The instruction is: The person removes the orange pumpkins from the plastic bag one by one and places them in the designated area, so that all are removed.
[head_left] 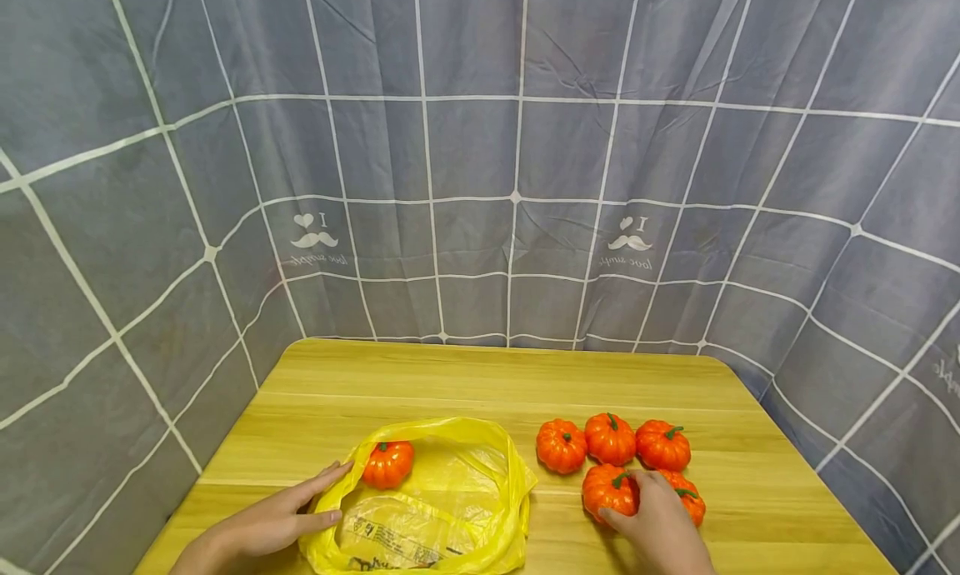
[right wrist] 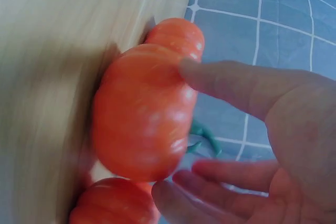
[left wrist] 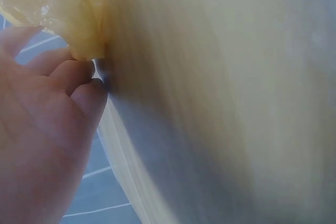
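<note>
At the left, a yellow plastic bag (head_left: 517,508) lies with its mouth spread wide, one small orange pumpkin (head_left: 388,465) inside its far left part. My left hand (head_left: 273,517) holds the bag's left rim, its thumb lying over the edge; in the left wrist view the little finger is bent beside the hanging plastic. My right hand (head_left: 663,525) grips a glossy pumpkin (head_left: 606,490) with a green stem, thumb on the near side and fingers on the far right. Another pumpkin (head_left: 688,500) is partly hidden behind this hand. In the right wrist view, the gripped pumpkin (right wrist: 144,114) fills the middle.
Behind the right hand, a row holds a left pumpkin (head_left: 561,447), a middle pumpkin (head_left: 609,440) and a right pumpkin (head_left: 663,446). All stand on a wooden table (head_left: 465,375). A grey curtain (head_left: 465,150) with white grid lines surrounds the table's back and sides.
</note>
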Motion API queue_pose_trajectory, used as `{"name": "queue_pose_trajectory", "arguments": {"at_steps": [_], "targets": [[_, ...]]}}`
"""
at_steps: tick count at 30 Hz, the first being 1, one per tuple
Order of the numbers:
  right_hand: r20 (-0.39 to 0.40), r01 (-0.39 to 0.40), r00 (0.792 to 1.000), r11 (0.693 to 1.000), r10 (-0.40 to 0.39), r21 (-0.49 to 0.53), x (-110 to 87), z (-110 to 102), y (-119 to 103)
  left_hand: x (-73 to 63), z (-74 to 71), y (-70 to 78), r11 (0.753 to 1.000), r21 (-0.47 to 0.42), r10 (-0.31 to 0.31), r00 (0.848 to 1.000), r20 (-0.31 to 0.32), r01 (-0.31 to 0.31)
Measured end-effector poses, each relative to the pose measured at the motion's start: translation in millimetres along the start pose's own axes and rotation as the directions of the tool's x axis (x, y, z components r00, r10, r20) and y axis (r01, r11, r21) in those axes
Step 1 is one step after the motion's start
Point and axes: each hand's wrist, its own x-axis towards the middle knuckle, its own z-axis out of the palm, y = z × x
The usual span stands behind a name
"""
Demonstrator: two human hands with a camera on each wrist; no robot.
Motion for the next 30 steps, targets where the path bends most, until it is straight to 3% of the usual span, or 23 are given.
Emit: {"name": "queue_pose_trajectory", "arguments": {"at_steps": [12, 19, 26, 30], "targets": [[-0.092, 0.078, 0.993, 0.994, -0.072, 0.070, -2.5, -13, -17, -0.3, 0.0, -0.1, 1.000, -0.003, 0.009, 1.000, -0.001, -0.009], [-0.111, 0.055, 0.993, 0.995, -0.046, 0.086, -2.0, -16, -29, -0.6, -1.9, 2.8, 0.999, -0.017, 0.032, 0.999, 0.004, -0.032], [-0.201, 0.136, 0.974, 0.977, -0.102, 0.164, -0.4, -9, -42, -3.0, -3.1, 4.4, 0.999, -0.051, 0.018, 1.000, 0.002, -0.017], [-0.208, 0.169, 0.970, 0.962, -0.124, 0.215, -0.6, -2, -53, -4.2, -3.1, 4.9, 0.997, -0.070, 0.037, 0.999, 0.004, -0.036]]}}
